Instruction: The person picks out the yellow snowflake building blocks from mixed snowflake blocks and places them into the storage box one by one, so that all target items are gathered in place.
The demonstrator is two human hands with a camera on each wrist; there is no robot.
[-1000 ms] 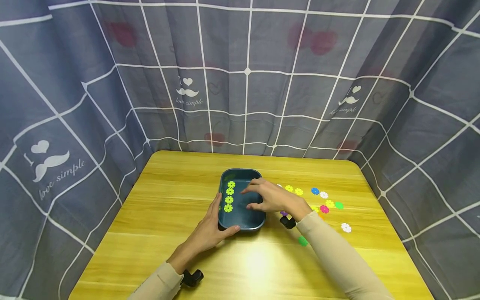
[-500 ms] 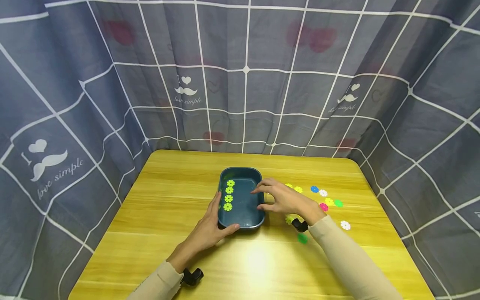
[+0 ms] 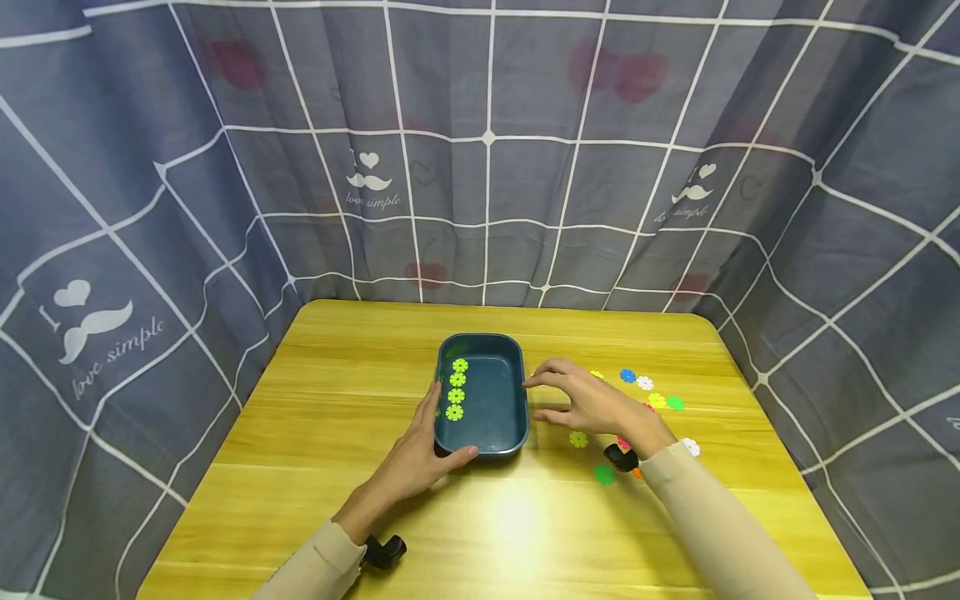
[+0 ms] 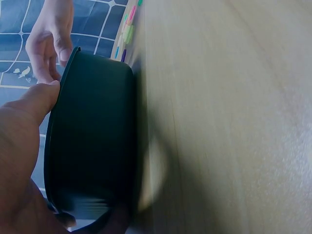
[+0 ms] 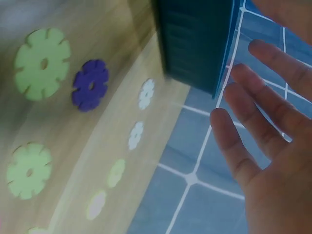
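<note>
A dark teal plastic box [image 3: 491, 408] stands on the table, with several yellow-green flower-shaped discs [image 3: 455, 396] lined up in it along the left side. My left hand [image 3: 412, 462] holds the box at its near left corner. Its fingers lie along the left wall, and the thumb [image 4: 41, 100] rests at the near rim in the left wrist view. Just right of the box hovers my right hand [image 3: 592, 404], fingers loosely bent and apart, nothing between them. Near it lie a purple disc [image 5: 90, 85] and a yellow-green disc [image 5: 43, 63], in the right wrist view.
Loose flower discs in several colours lie right of the box, among them a blue one [image 3: 627, 376], a white one [image 3: 691, 447] and a green one [image 3: 604, 474]. A grey checked curtain [image 3: 450, 167] surrounds the wooden table [image 3: 352, 367] at the back and sides.
My right hand has moved right, from above the inside of the box to outside its right wall. The left hand has kept its place at the box.
</note>
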